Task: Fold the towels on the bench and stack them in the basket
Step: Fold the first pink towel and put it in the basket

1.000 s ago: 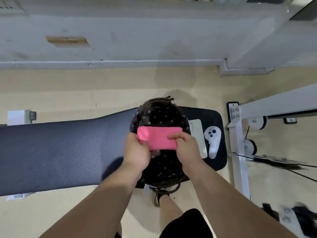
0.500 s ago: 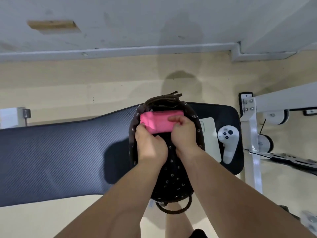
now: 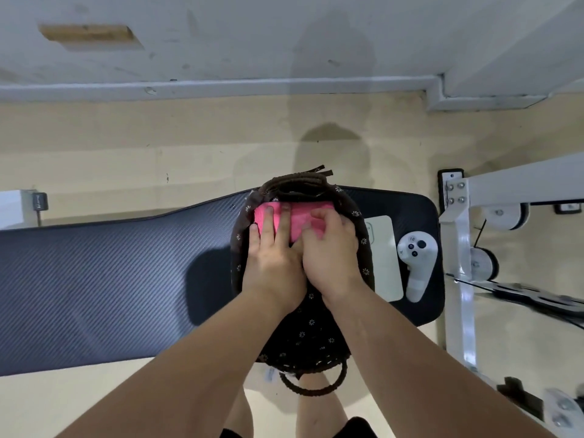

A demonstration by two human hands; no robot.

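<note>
Towel (image 3: pixel 298 218) folded, already in basket (image 3: pixel 303 339); left hand (image 3: pixel 275 263) fingers straight, spread, pressing it; right hand (image 3: pixel 331 251) fingers curled, gripping it. No other towel visible on bench (image 3: pixel 110 279).

Long dark bench (image 3: pixel 110 279) with ribbed padding. On its right part, a dark flowered basket (image 3: pixel 303 336) with braided handles. Just beside the basket a flat white slab (image 3: pixel 385 257), then a white controller (image 3: pixel 417 263) near the end.
</note>
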